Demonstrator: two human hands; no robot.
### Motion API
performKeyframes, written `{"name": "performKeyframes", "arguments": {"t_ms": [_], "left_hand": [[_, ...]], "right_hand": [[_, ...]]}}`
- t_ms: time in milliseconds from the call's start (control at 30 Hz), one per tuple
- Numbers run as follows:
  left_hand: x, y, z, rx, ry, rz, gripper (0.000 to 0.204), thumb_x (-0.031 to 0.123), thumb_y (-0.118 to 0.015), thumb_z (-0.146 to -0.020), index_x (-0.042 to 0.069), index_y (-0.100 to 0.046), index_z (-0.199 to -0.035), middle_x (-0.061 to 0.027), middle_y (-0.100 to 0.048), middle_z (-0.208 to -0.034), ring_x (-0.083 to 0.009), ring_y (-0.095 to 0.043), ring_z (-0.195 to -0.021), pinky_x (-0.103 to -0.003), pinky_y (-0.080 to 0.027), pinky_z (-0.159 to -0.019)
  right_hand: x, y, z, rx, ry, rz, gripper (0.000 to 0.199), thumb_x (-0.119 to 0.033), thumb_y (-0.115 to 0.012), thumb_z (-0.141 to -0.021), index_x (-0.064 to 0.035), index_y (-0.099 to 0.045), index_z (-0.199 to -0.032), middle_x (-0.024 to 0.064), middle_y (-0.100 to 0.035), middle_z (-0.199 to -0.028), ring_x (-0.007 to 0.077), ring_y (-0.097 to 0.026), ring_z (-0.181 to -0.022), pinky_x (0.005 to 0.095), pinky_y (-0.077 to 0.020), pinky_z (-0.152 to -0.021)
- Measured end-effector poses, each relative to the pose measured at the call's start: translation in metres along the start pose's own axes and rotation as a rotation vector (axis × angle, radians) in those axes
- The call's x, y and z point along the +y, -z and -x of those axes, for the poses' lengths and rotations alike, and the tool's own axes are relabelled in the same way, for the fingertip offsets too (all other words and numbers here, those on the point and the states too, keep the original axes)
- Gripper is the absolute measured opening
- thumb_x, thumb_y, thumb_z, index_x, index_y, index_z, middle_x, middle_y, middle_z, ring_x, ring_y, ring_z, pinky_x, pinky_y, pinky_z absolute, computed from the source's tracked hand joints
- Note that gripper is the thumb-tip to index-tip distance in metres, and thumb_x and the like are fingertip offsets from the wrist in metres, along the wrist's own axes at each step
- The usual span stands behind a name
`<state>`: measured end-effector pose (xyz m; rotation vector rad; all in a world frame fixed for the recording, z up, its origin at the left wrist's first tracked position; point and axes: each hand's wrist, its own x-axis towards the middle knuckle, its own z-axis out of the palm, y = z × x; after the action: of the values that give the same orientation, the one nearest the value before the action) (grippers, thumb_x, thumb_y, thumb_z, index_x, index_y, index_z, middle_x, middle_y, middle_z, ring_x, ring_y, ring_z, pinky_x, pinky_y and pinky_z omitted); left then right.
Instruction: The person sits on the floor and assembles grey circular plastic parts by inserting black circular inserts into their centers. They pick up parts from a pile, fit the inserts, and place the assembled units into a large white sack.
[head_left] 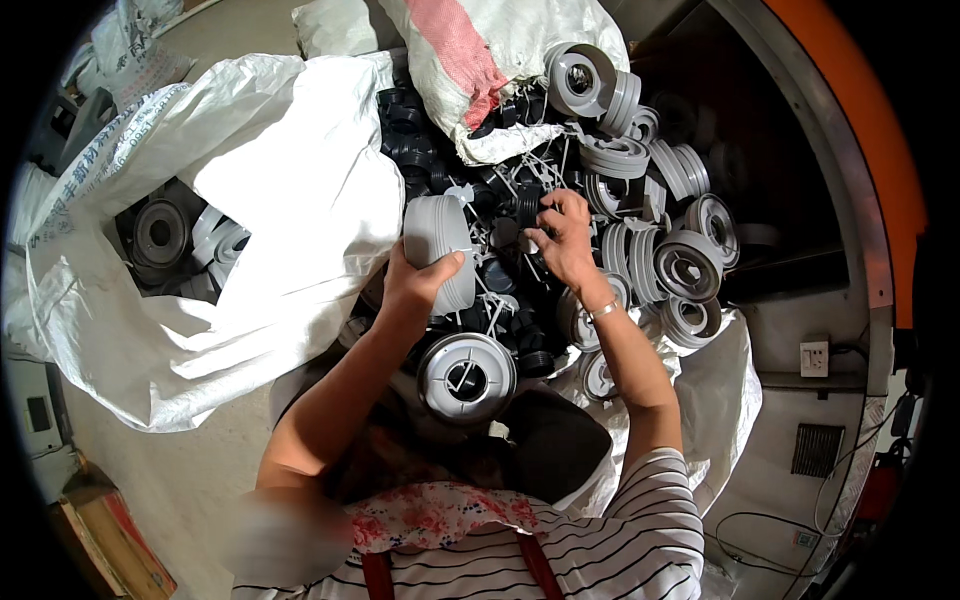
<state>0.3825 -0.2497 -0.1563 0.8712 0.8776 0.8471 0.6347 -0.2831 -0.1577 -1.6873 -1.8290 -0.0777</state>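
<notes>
Beside woven sack (pixel 325 190), clasping ribbed grey ring (pixel 430 235) in left hand (pixel 415 278), apparently picking parts (pixel 529 206) with half-curled, possibly empty right hand (pixel 563 230), likely requiring pinching next.

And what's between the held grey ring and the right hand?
The head view shows black plastic parts and a small grey piece between the grey ring and the right hand.

Ribbed ring (pixel 437 230): matt plastic; sack (pixel 325 170): glossy plastic.
</notes>
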Motion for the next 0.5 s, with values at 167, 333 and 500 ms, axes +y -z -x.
{"name": "performKeyframes", "arguments": {"t_ms": [167,333,500], "left_hand": [[-0.037,0.024,-0.017,-0.401,-0.508,-0.286,0.046,0.013,-0.067,-0.078,-0.001,-0.05,-0.118,-0.0139,-0.061,-0.107,-0.0243,-0.061,-0.097,-0.035,-0.049,-0.086],[-0.002,-0.005,0.003,-0.381,0.05,0.319,0.031,0.004,-0.062,-0.081,0.001,-0.056,-0.111,-0.0142,-0.065,-0.097,-0.0222,-0.064,-0.091,-0.031,-0.05,-0.082],[0.025,-0.005,0.023,-0.505,0.071,0.167,0.036,0.02,-0.058,-0.087,-0.006,-0.056,-0.111,-0.0092,-0.064,-0.1,-0.0155,-0.063,-0.089,-0.029,-0.051,-0.079]], "right_hand": [[-0.055,0.028,0.012,-0.365,-0.703,-1.608,0.015,0.001,-0.059,-0.083,0.0012,-0.057,-0.098,0.0073,-0.06,-0.099,0.0164,-0.061,-0.085,0.0337,-0.0549,-0.08],[-0.077,0.024,0.017,-0.273,-0.536,-0.604,0.051,0.005,-0.053,-0.073,-0.0007,-0.048,-0.123,0.0115,-0.057,-0.105,0.0231,-0.06,-0.094,0.0329,-0.0498,-0.084],[-0.111,0.047,0.004,-0.416,-0.385,-0.265,0.074,-0.024,-0.073,-0.066,0.0066,-0.044,-0.126,0.0246,-0.051,-0.103,0.0378,-0.052,-0.1,0.0392,-0.0438,-0.088]]}}
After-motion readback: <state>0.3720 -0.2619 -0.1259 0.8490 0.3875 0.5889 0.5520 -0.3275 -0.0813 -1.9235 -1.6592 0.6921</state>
